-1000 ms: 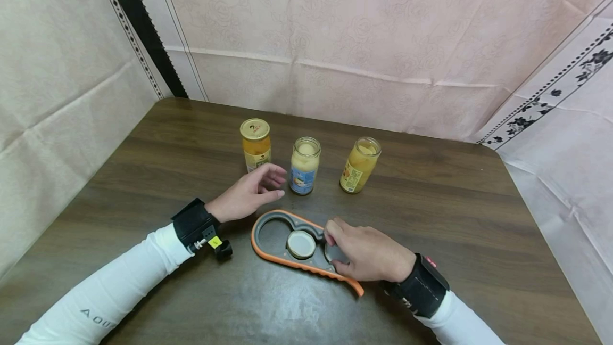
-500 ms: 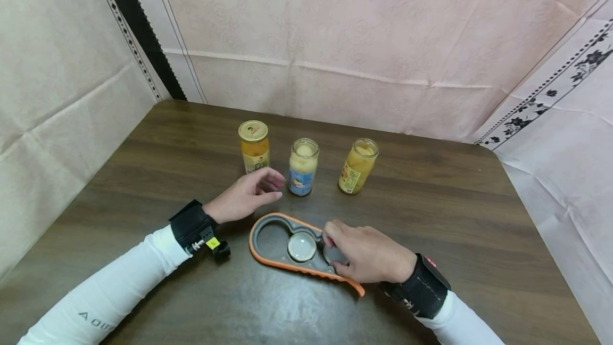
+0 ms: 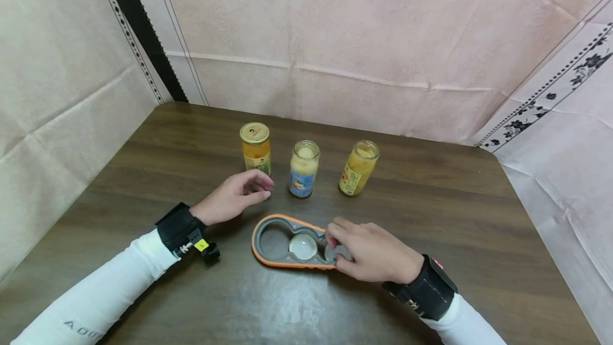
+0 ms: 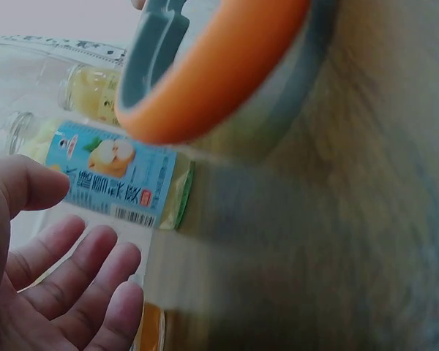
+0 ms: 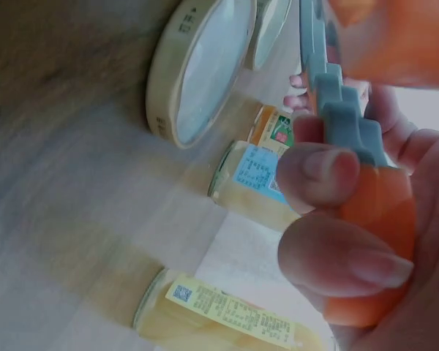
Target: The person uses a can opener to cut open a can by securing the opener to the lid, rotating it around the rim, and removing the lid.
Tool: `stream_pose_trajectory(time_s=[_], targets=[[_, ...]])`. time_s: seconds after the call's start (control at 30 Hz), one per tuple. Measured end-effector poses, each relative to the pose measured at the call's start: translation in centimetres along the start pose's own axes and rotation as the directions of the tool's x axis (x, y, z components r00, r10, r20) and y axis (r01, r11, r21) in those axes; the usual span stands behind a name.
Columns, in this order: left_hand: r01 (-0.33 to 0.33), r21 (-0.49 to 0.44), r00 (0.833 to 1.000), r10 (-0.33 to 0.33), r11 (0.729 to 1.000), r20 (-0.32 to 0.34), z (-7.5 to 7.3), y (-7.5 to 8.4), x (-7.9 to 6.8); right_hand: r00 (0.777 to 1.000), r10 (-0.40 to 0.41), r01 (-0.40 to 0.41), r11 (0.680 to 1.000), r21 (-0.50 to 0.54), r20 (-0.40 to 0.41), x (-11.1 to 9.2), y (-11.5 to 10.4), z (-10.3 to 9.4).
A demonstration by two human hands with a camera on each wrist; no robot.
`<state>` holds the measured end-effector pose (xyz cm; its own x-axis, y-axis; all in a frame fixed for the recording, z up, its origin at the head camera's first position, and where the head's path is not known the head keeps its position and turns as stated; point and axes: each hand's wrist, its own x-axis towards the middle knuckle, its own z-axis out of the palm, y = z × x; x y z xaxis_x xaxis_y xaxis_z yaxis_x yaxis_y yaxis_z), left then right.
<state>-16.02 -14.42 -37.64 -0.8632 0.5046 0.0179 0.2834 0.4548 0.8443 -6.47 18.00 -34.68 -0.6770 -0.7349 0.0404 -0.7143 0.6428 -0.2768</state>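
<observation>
My right hand (image 3: pixel 371 252) grips the end of an orange and grey jar opener (image 5: pixel 369 223), its fingers curled round the orange handle. The opener is raised over the table, and its ring end reaches toward my left. Through its openings two upturned lids show: one pale lid (image 3: pixel 303 247) and a second lid (image 3: pixel 337 252) beside my right fingers. My left hand (image 3: pixel 233 196) hovers empty, fingers loosely bent, in front of an orange jar (image 3: pixel 256 148) with its gold lid on. To its right stand a lidless blue-labelled jar (image 3: pixel 304 168) and a lidless yellow jar (image 3: pixel 359 168).
The three jars stand in a loose row on the brown wooden table (image 3: pixel 445 217). Pale patterned cloth (image 3: pixel 354 47) hangs behind the table and along both sides.
My left hand has drawn back a little to the left, away from the blue-labelled jar. The opener has tilted in my right hand, and its orange tail end is now hidden. The jars stay put.
</observation>
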Motion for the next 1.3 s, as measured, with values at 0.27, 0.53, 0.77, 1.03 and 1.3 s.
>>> stream_pose_trajectory(time_s=[0.27,0.53,0.77,1.03,1.3], targets=[[0.003,0.007,0.998,-0.002,1.000,-0.061,-1.1,-0.7,-0.2,0.998,-0.001,0.002,1.000,0.008,-0.063,-0.3,0.2,-0.6],[0.046,0.007,0.992,-0.045,0.999,-0.120,-1.9,-1.7,0.0,0.981,0.026,-0.034,0.999,-0.035,-0.192,-0.2,0.4,-0.9],[0.115,-0.019,0.981,-0.116,0.993,-0.155,-2.6,-2.3,0.1,0.957,-0.025,-0.018,0.989,-0.144,-0.290,-0.3,0.8,-1.2],[0.197,-0.086,0.965,-0.209,0.977,-0.158,-3.1,-2.4,0.2,0.944,-0.039,-0.029,0.980,-0.198,-0.328,-0.2,1.0,-1.2],[0.188,-0.145,0.963,-0.212,0.971,-0.169,-3.3,-2.9,0.6,0.937,-0.045,-0.040,0.972,-0.232,-0.348,-0.1,1.0,-1.4]])
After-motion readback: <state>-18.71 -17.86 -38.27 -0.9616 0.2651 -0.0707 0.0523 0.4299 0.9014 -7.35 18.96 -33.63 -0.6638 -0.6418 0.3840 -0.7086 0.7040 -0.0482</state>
